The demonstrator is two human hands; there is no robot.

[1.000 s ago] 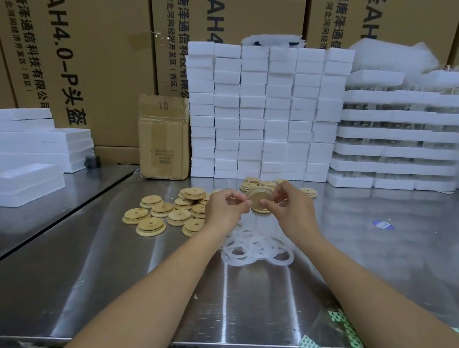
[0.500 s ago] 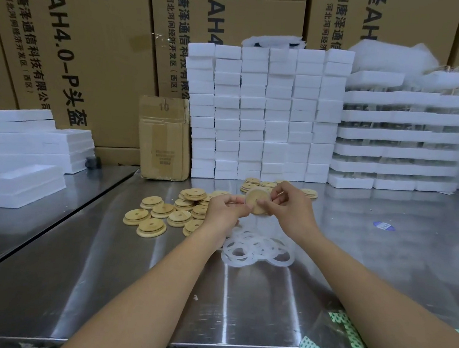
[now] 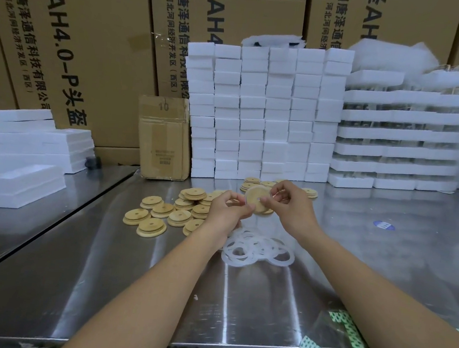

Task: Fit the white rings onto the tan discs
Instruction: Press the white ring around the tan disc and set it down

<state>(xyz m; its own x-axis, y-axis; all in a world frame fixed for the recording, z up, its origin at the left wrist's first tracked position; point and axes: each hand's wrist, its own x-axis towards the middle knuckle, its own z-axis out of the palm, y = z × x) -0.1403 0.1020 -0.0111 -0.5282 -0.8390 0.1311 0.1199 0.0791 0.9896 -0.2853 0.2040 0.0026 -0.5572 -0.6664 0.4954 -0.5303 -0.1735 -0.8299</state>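
Above the steel table I hold one tan disc [image 3: 256, 201] on edge, its flat face turned toward me. A white ring [image 3: 249, 192] lies around its upper rim. My left hand [image 3: 226, 211] pinches the disc's lower left edge. My right hand [image 3: 292, 204] pinches the right edge, fingers curled over the rim. Below my hands lies a loose pile of white rings [image 3: 256, 248]. Several tan discs [image 3: 163, 214] with centre holes are spread to the left, and a few more discs [image 3: 308, 192] sit behind my hands.
A wall of stacked white foam blocks [image 3: 264, 113] stands at the back, with foam trays [image 3: 403, 139] to its right. A small cardboard box [image 3: 165, 137] stands left of them. More foam blocks [image 3: 25, 150] lie on the left table. Green-patterned tape [image 3: 345, 331] marks the near edge.
The disc has turned between my fingers so its flat face shows, and the white ring now sits around its upper rim. Both hands stayed in place.
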